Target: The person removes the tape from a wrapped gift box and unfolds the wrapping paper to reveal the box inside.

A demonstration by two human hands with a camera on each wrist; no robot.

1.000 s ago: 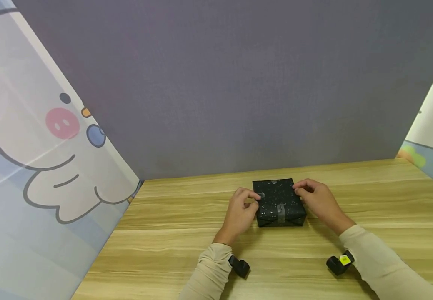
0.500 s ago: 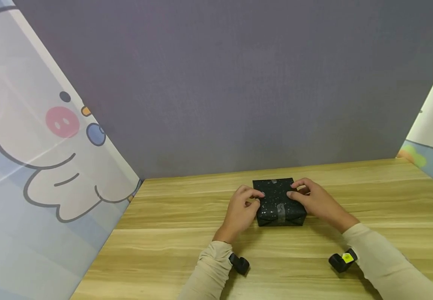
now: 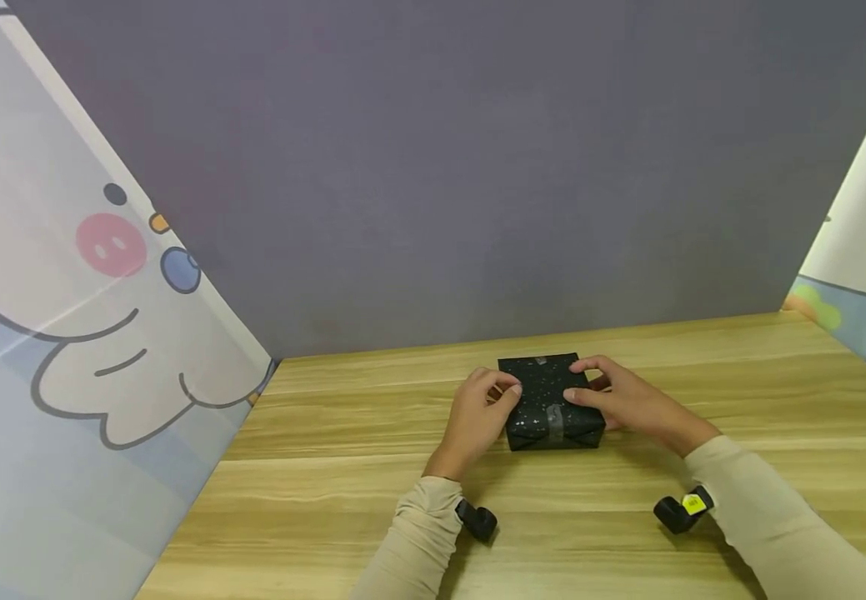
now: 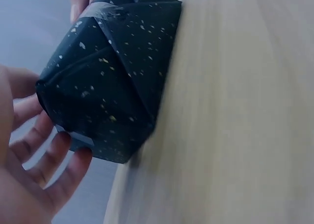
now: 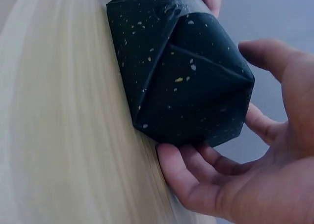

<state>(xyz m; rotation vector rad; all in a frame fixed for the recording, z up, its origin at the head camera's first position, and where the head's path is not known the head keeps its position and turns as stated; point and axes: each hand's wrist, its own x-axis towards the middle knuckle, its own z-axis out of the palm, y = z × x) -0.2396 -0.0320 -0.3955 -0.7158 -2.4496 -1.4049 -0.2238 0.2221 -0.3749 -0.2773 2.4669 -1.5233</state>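
Observation:
A box wrapped in black speckled paper [image 3: 545,392] lies flat on the wooden table. Clear tape [image 3: 555,422] crosses its front edge, and a smaller strip shows on its far edge. My left hand [image 3: 475,417] grips the box's left side, with the thumb at the top edge; in the left wrist view its fingers [image 4: 64,158] curve against that end. From the right, my right hand [image 3: 631,404] holds the box, thumb on top. The right wrist view shows its fingers [image 5: 189,167] under the lower edge of the folded end.
Behind the wooden table [image 3: 372,433] rises a grey panel [image 3: 478,183]. Cartoon-printed sheets [image 3: 102,333] hang at the left and right. Each sleeved wrist carries a small black camera [image 3: 478,521].
My right thumb has moved from the box's right edge onto its top, and the fingers have gone down the side. The left thumb has come up to the top edge.

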